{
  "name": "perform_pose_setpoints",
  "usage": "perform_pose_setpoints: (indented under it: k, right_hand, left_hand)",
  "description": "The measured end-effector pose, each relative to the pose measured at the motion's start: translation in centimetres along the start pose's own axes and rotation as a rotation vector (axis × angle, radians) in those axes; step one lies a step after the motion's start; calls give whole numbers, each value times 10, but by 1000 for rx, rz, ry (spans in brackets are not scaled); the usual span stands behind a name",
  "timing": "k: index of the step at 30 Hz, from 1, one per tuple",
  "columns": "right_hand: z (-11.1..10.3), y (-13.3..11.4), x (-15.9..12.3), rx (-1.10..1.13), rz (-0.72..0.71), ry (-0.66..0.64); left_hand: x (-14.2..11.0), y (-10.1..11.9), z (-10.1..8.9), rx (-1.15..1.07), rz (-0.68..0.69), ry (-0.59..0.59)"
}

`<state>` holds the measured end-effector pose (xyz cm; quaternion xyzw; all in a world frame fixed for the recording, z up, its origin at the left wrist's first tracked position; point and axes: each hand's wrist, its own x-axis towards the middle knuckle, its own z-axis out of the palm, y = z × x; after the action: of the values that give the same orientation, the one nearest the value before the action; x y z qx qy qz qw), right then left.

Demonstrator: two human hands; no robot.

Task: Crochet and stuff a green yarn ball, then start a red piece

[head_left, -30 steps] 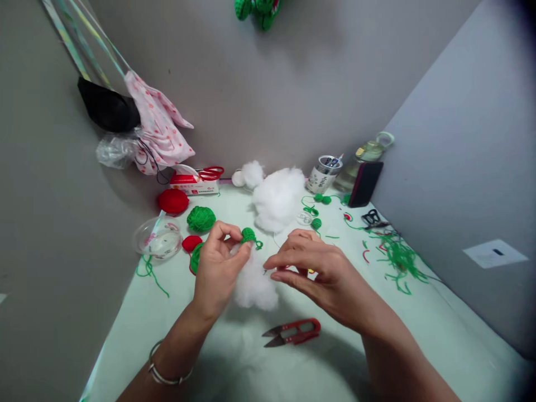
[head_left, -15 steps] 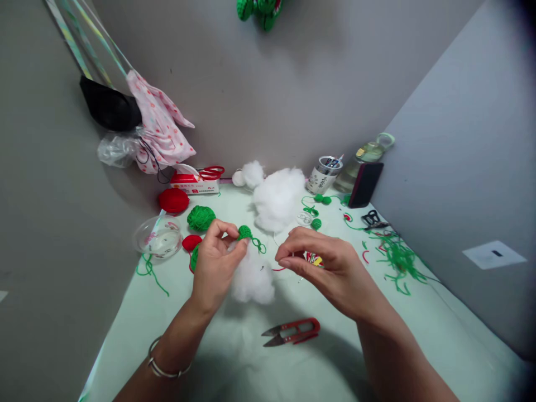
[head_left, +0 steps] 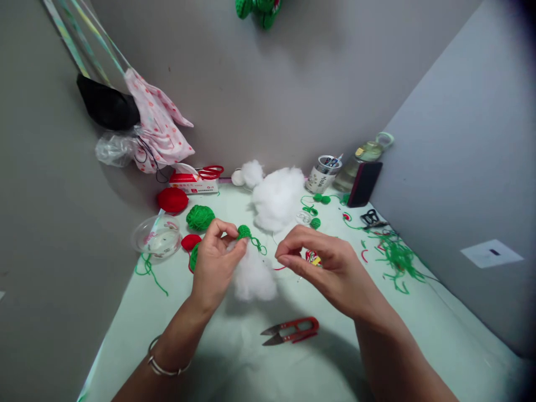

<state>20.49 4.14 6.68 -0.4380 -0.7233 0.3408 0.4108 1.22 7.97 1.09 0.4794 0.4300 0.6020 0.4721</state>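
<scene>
Grey walls (head_left: 201, 72) meeting in corners, pale green tabletop (head_left: 146, 312)

- Left hand (head_left: 218, 259), at 8 o'clock from the large heap of white stuffing (head_left: 278, 198): thumb and fingers pinch a green crocheted piece (head_left: 243, 231), its yarn looping towards 4 o'clock.
- Right hand (head_left: 281, 259), 5 o'clock from the heap: thumb and fingertips meet.
- Smaller white tuft (head_left: 255, 276), between the hands.
- Red-handled snips (head_left: 290, 331), 6 o'clock, lying on the surface (head_left: 201, 368).
- Green yarn scraps (head_left: 402, 257), 4 o'clock.
- Red yarn ball (head_left: 173, 201), 9 o'clock.
- Pen tin (head_left: 322, 178), 2 o'clock.
</scene>
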Motion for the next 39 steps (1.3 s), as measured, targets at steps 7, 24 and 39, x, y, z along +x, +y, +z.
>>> perform_pose_setpoints:
  k: [7, 24, 39]
  right_hand:
    - [-27, 0, -1, 122, 13, 90]
    - [-41, 32, 6, -122, 46, 245]
    - [2, 21, 11, 314, 31, 94]
  left_hand:
    - [1, -3, -3, 16, 19, 4]
    - [-13, 4, 4, -99, -83, -161]
    - [-9, -6, 0, -153, -214, -173]
